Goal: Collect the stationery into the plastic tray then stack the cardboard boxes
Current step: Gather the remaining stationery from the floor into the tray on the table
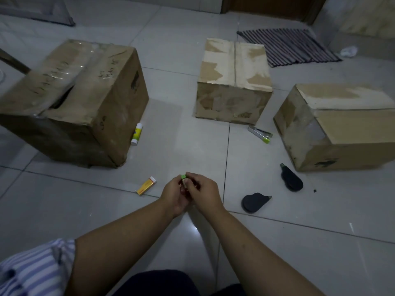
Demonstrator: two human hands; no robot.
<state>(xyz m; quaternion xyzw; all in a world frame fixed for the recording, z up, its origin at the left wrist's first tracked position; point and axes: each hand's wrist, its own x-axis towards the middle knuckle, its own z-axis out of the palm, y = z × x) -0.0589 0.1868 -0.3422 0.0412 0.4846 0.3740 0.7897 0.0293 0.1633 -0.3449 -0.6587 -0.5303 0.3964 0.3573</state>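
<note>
Both my hands meet over the floor at centre and together hold a small green-tipped item (183, 177). My left hand (173, 194) cups it from the left and my right hand (203, 192) pinches it from the right; most of it is hidden. Loose on the tiles lie a yellow eraser box (146, 185), a glue stick (136, 134), a green stapler (260, 134) and two black tape dispensers (291, 178) (254, 202). Three cardboard boxes stand apart: a large one at left (85, 99), one in the middle (234, 82), one at right (342, 124). No plastic tray shows.
A striped mat (288, 47) lies at the back right with a crumpled white scrap (348, 51) beside it. A grey cushion (36, 9) sits at the far left. Bare tiled floor (186, 133) spreads between the boxes and in front of me.
</note>
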